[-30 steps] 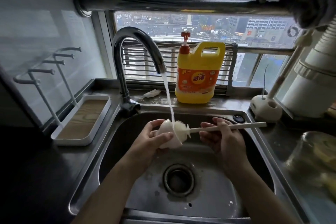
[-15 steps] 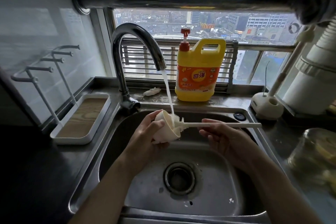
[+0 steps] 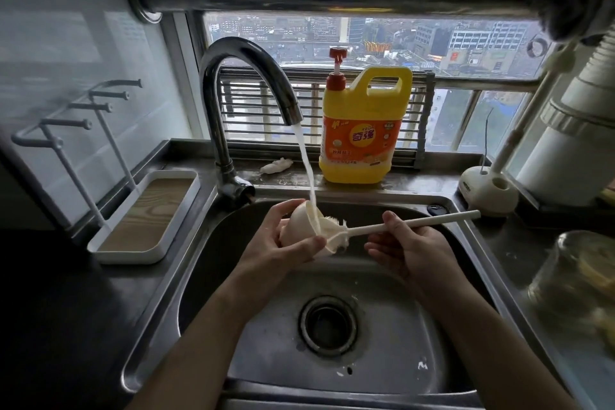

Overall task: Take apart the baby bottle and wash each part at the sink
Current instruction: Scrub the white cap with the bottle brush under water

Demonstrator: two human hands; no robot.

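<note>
1. Holding a cream-coloured, cup-shaped plastic bottle part [image 3: 297,228] above the basin, the person's left hand [image 3: 278,245] curls round it, thumb along the lower edge and fingers over the top. The part's open mouth faces right.
2. The right hand [image 3: 411,248] pinches the long white plastic handle of a bottle brush [image 3: 416,222]. The thumb lies on top of the handle and the fingers, only loosely bent, lie beneath it.
3. The brush's white bristled head sits at the mouth of the bottle part, partly inside it. The handle slants up and to the right, past the basin's edge.
4. A curved chrome tap [image 3: 246,76] stands at the back left of the stainless steel sink [image 3: 392,353]. A thin stream of water [image 3: 305,166] runs from it onto the rim of the bottle part.
5. The round metal drain [image 3: 327,324] lies in the basin floor, below and between the two hands.
6. A large yellow plastic jug of dish soap [image 3: 362,130], with an orange label and a red pump, stands on the ledge behind the sink, just right of the tap's spout.
7. A white rectangular tray with a wood-patterned base [image 3: 146,216] sits on the counter to the left.
8. A white rounded brush stand [image 3: 486,190] sits at the sink's back right corner.
9. A blurred clear glass jar [image 3: 579,270] stands on the counter to the right.
</note>
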